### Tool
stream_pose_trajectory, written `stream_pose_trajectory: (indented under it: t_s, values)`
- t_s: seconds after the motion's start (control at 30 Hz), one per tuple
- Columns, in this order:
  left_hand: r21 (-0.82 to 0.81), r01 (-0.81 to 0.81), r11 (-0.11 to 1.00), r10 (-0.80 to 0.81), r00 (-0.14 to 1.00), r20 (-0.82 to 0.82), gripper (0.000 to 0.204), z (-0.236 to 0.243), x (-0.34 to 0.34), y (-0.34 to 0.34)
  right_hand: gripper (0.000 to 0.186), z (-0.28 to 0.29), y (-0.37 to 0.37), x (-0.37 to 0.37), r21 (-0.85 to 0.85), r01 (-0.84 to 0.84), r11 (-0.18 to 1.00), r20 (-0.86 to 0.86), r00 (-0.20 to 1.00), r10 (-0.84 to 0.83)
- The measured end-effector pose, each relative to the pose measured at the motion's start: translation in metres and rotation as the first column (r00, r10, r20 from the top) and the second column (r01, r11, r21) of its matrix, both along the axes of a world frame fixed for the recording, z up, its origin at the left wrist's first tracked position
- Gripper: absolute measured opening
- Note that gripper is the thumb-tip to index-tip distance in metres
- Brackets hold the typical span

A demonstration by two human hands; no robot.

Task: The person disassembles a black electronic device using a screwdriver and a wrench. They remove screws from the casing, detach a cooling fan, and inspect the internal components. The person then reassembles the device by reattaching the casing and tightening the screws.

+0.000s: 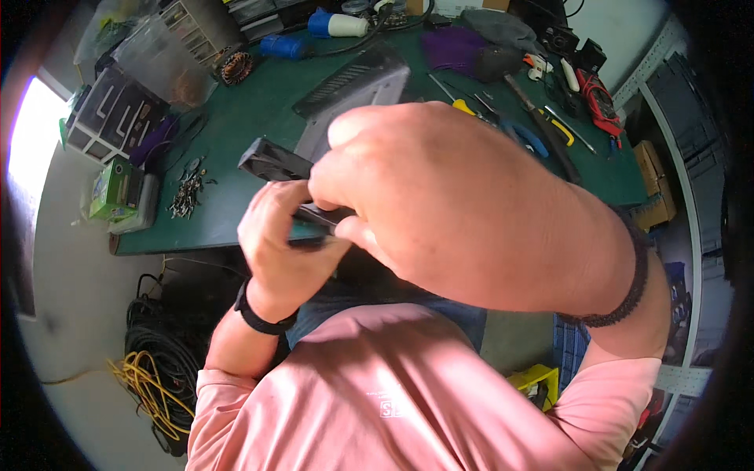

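Observation:
Both hands meet above the front edge of the green workbench, around a glossy black angular part whose exact kind I cannot make out. My left hand, with a black band at the wrist, is closed on the part from below. My right hand reaches across from the right, its fingers curled against the same part. Much of the part lies hidden behind the fingers. Just beyond the hands rests a dark grey vented cover, partly covered by my right hand.
Loose screws lie in a pile at left, near a green box. Blue plugs and a copper-wound coil sit at the back. A hammer, blue-handled pliers and a red multimeter lie at right.

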State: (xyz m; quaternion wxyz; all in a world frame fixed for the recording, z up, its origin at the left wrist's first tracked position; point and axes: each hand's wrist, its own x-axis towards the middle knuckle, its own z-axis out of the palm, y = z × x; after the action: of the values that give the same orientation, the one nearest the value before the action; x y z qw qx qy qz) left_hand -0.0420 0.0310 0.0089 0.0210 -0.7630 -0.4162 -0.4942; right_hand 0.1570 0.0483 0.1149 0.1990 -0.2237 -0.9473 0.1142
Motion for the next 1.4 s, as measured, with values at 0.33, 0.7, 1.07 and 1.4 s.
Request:
stream_pose_trajectory:
  t_s: [0.33, 0.7, 1.07, 1.4]
  values:
    - [-0.162, -0.137, 0.977, 0.183, 0.932, 0.314, 0.028, 0.032, -0.021, 0.013, 0.044, 0.006, 0.018, 0.028, -0.014, 0.151, 0.988, -0.335, 0.931, -0.147]
    - [0.073, -0.043, 0.996, 0.033, 0.991, 0.131, 0.035, 0.028, -0.017, 0.011, 0.022, -0.009, 0.001, -0.03, 0.023, 0.014, 1.0, -0.404, 0.915, -0.004]
    - [0.166, -0.025, 0.986, -0.004, 0.985, 0.173, 0.044, 0.011, -0.014, 0.007, 0.015, 0.005, 0.03, -0.025, -0.104, -0.096, 0.99, -0.348, 0.936, 0.054]
    - [0.132, 0.072, 0.989, -0.087, 0.99, 0.112, 0.052, 0.013, -0.023, 0.007, 0.016, 0.003, 0.045, -0.024, -0.15, -0.186, 0.971, -0.419, 0.901, 0.108]
